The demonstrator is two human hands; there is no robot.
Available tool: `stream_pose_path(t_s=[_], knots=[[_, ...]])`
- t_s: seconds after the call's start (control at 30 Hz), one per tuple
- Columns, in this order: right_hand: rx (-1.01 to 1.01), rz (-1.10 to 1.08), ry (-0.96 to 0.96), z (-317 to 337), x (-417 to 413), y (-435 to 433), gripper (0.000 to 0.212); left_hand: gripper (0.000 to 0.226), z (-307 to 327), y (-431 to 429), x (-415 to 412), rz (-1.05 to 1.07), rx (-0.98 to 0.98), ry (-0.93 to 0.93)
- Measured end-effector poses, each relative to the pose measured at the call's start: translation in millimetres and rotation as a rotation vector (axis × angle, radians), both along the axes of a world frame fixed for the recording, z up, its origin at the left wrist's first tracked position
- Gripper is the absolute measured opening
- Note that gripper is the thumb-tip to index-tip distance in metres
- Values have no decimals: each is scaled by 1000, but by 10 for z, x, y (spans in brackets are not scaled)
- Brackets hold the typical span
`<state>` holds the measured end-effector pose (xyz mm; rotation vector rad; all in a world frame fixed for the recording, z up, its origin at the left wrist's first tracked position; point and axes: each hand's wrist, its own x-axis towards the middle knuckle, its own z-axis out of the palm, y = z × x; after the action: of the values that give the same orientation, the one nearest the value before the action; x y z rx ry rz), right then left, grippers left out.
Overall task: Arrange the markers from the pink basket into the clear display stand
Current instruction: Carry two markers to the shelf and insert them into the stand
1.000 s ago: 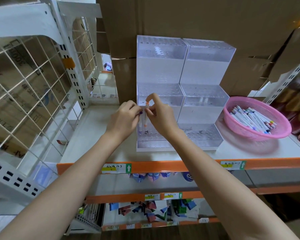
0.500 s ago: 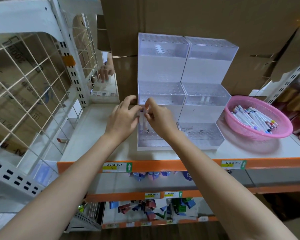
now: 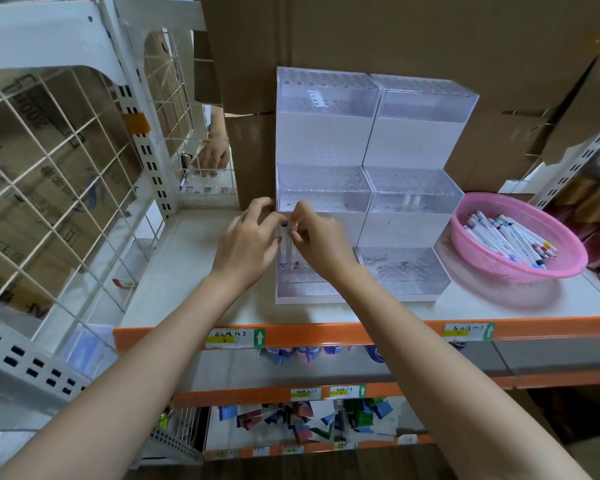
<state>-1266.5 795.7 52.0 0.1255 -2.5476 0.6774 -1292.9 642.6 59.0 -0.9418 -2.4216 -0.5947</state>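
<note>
Now lower, both hands' grips, left hand [image 3: 248, 242], right hand [image 3: 321, 240], pinching upright markers [image 3: 287, 251], seemingly seated in stand [image 3: 326, 188].

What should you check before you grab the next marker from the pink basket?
1. Markers being placed standing upright in the bottom tier: ok; they look vertical between the fingers.
2. Markers seated fully in their holes: cannot tell; the hands hide the tops and the clear plastic blurs the bottoms.
3. Left hand and right hand free to let go: not ok; both pinch the marker tops.
4. Clear display stand flat on the shelf: ok.
5. Pink basket has markers left: ok; a pile lies inside, right of the stand.
6. Empty holes nearby: ok; most of the bottom tier looks unfilled.
</note>
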Motion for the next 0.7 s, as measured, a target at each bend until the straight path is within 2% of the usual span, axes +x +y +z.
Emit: stream_pose_path(t_s=[0.2,0.43,0.7], knots=[[4,-6,-35,43,-16,35,12,33,-28,-7,0,1,-2,-23],[79,-20,103,-6,43,70,7,33,-41,-26,17,-21,13,4],[96,-22,54,55,75,49,9,35,-27,-25,45,-58,-13,-4]])
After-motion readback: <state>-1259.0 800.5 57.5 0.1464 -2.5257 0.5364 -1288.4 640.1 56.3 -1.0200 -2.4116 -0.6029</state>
